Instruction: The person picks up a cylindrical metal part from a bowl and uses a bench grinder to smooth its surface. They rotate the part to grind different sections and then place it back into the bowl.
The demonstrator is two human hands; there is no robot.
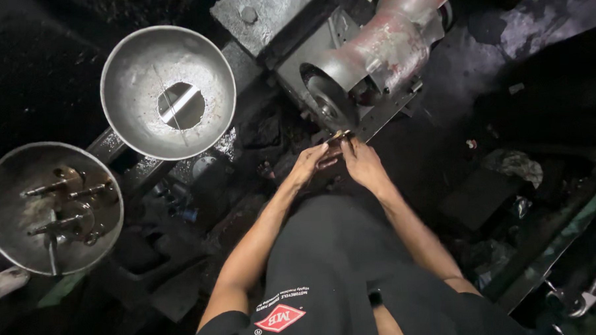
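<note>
Beyond my fingertips, just past where both hands meet, stands the big grey-and-red metal grinding machine (389, 42) with its round dark grinding wheel (326, 94) turned toward me. Well off to the left of my fingers sit two wide round steel bowls: the upper one (131, 67) dusted with pale grit and open at the centre, the lower one (8, 191) holding a heap of oily brown shafted metal parts (65, 208). Between my fingers and the wheel's lower edge is the small brass-coloured metal piece (340, 135), close to the wheel, though I cannot tell whether it touches.

My left hand (309, 164) has its fingers pressed together and curled up to the piece from the near-left side; my right hand (362, 162) pinches it from the right, thumb and forefinger closed on it. How much of the piece lies hidden inside the grip I cannot make out.

I judge it stiff, solid metal, light for its size and not fragile, but probably slick with oil and too short to offer much purchase. I would take hold at the end nearest me, both hands' fingertips opposed, keeping skin back from the end that faces the wheel
</note>
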